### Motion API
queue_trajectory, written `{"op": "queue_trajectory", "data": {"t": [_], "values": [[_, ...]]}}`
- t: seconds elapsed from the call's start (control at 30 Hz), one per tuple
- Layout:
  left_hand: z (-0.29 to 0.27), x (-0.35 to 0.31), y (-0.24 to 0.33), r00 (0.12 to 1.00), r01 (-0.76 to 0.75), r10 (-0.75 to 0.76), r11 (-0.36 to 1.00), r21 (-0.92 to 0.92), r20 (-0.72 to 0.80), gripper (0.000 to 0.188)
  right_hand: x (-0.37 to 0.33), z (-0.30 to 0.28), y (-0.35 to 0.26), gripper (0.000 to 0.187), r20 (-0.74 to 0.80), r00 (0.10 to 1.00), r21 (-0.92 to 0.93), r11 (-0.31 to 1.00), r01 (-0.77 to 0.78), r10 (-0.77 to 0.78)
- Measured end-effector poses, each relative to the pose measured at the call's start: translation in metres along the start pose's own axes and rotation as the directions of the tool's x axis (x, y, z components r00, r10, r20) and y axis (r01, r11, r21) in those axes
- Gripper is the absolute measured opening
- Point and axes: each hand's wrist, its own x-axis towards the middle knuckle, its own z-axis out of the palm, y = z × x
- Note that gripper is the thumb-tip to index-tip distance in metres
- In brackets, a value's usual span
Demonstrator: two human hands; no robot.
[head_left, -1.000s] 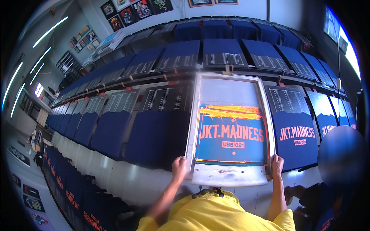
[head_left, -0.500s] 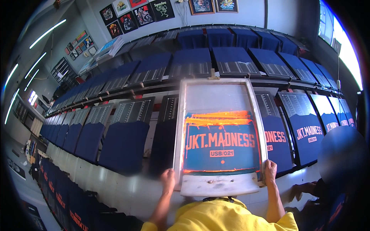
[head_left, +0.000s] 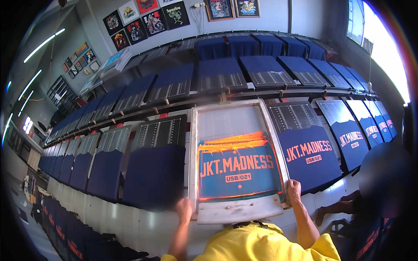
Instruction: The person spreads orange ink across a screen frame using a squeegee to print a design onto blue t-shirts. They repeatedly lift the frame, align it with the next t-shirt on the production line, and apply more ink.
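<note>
A pale-framed printing screen (head_left: 193,167) lies in front of me, with lettering showing through its mesh. Thick orange ink (head_left: 235,142) runs in a band across the middle of the mesh. A whitish board (head_left: 239,210) spans the screen's near end. My left hand (head_left: 184,209), somewhat blurred, is closed at the near left corner of the frame. On the opposite side, my right hand (head_left: 294,190) grips the right rail near its lower end. Just right of the screen is a navy shirt (head_left: 309,163) with an orange print, stretched on a dark board.
Navy shirts (head_left: 154,174) on slanted boards line the row to the left. Behind the screen runs a rail (head_left: 143,106), with more shirt-covered boards (head_left: 220,71) beyond. At right sits another person (head_left: 348,206), close to the printed shirts. Printed shirts (head_left: 65,230) also hang at lower left.
Both my hands have shifted the screen leftward along the row. The printed shirt on its right, partly covered before, now shows whole. My view has also turned slightly.
</note>
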Motion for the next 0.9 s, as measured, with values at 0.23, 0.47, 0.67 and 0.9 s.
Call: {"op": "queue_trajectory", "data": {"t": [0.23,0.47,0.67,0.9], "values": [[0.004,0.018,-0.001,0.999,-0.045,0.045,0.999,0.004,0.022,0.041,0.006,0.012,-0.006,0.038,-0.009,1.0,-0.035,0.999,-0.023,0.023],[0.014,0.029,0.002,0.996,-0.049,0.05,0.999,-0.012,0.075,0.039,0.03,0.022,0.029,0.037,-0.137,0.988,-0.077,0.995,0.056,-0.067],[0.014,0.021,0.012,0.995,-0.015,0.02,0.999,-0.051,0.099,0.035,0.02,0.018,0.002,0.036,-0.103,0.994,-0.078,0.997,0.029,-0.037],[0.008,0.03,0.01,0.973,-0.024,0.023,1.0,0.002,0.229,0.036,0.033,0.02,0.027,0.034,-0.079,0.996,-0.115,0.993,0.018,-0.028]]}}
